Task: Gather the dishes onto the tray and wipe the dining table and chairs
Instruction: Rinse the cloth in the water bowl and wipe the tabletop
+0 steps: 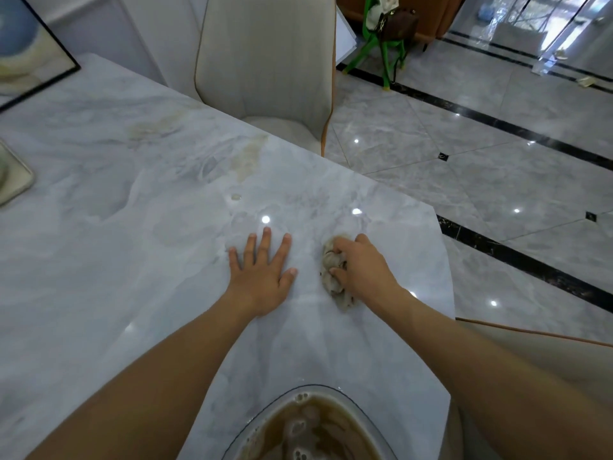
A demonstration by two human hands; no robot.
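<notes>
Your right grip (361, 270) clutches the rag (333, 280) at the tabletop (99, 260) right corner; your left grip (262, 277) lies flat, released. Far-edge stains (248, 157) and the near-edge bowl (308, 423) are left to do.

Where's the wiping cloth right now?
Head view: the cloth is bunched in the right hand on the table, near its right corner, beside the flat left hand.

Your right hand (360, 267) covers much of the crumpled beige cloth (332, 282), so you can't see how far it spreads beneath the palm. The bottom edge cuts off the clear oval bowl of brown liquid (265, 414). The left edge cuts the pale rounded tray (23, 184), and whatever stands on it can't be identified.
</notes>
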